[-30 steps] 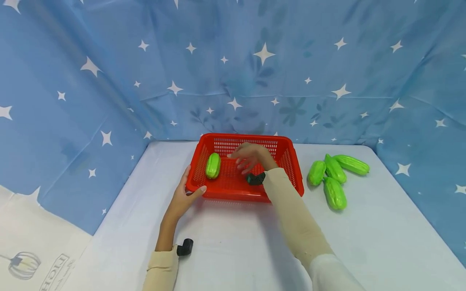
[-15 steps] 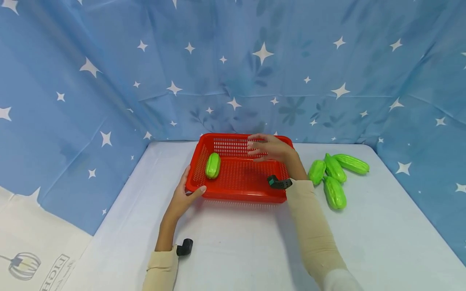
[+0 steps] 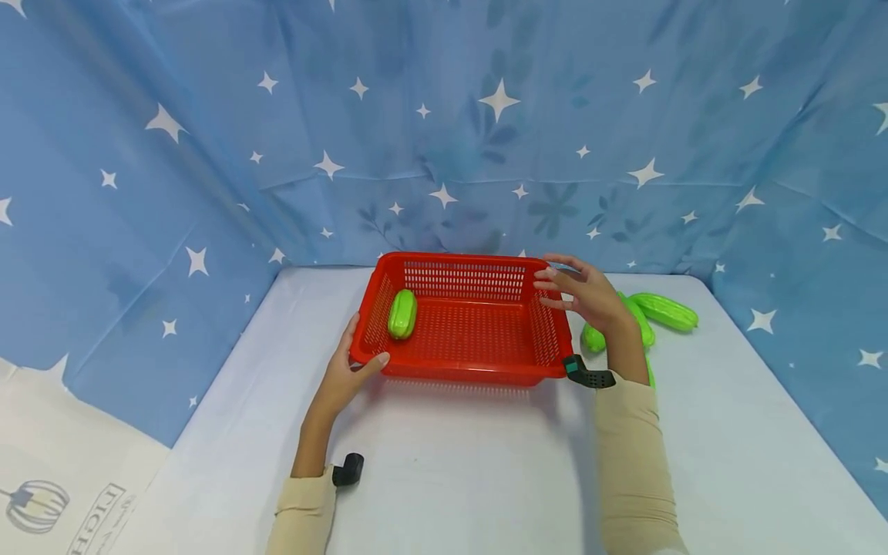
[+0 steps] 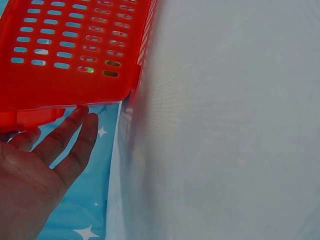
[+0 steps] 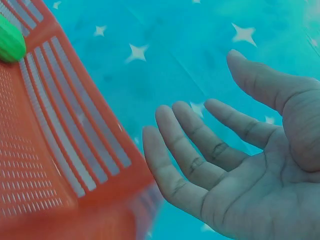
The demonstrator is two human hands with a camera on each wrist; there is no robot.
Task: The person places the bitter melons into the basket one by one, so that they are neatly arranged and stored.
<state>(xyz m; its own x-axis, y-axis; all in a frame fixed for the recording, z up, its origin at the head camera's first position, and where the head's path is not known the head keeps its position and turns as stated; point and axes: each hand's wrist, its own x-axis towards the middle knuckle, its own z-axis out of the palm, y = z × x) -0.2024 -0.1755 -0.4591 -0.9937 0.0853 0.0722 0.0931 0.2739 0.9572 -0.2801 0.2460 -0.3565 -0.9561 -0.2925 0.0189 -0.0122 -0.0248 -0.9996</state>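
Observation:
A red plastic basket (image 3: 458,370) with slotted walls stands on the white-covered table. One bright green ribbed gourd (image 3: 402,314) lies inside it at the left. At the basket's front left corner my left hand (image 3: 344,378) holds the rim, thumb on the front edge and fingers along the left side. In the left wrist view, the fingertips (image 4: 90,120) are right at the red rim. My right hand (image 3: 586,293) is raised by the basket's right end with its fingers spread. Seen from the right wrist, that palm (image 5: 250,190) holds nothing.
Several more green gourds (image 3: 664,311) lie on the table to the right, partly hidden behind the right hand and forearm. A blue star-patterned curtain (image 3: 444,116) hangs behind the table and along its sides. Black wrist cameras (image 3: 349,469) sit on both arms.
My right hand has moved right, from over the middle of the basket to its right end, and now covers part of the gourds there. The left hand stays at the basket's corner.

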